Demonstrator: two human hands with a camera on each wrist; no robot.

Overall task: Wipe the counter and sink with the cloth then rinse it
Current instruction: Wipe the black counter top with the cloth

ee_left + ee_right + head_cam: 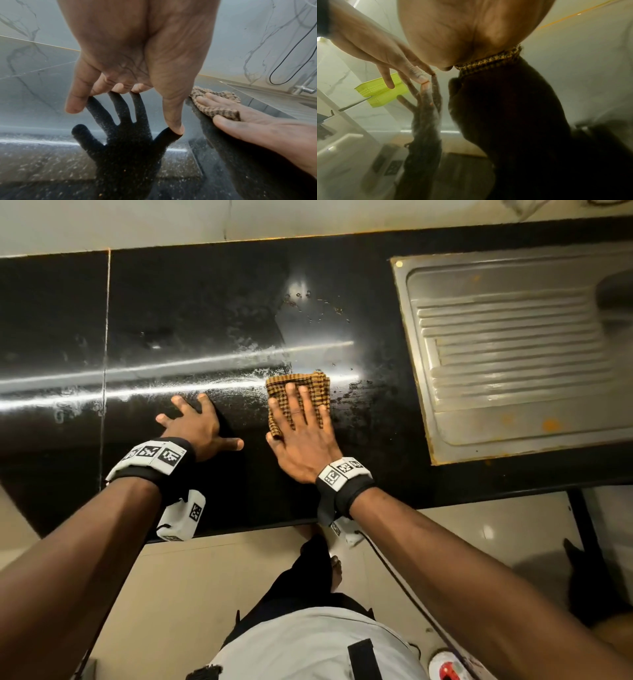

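A folded brown checked cloth [310,383] lies on the wet black counter [205,313], left of the steel sink drainboard [513,354]. My right hand [303,426] presses flat on the cloth with straight, spread fingers; the cloth [217,106] shows under that hand [240,121] in the left wrist view, and its edge [489,61] peeks out below the palm in the right wrist view. My left hand [197,424] rests on the bare counter just left of the cloth, fingers spread and fingertips [175,128] touching the glossy stone.
Water streaks and droplets [308,309] cover the counter behind the cloth. A tap [302,89] stands at the sink's far side by the tiled wall. A lime-green basket [382,88] sits far left. The counter's front edge [257,529] runs just behind my wrists.
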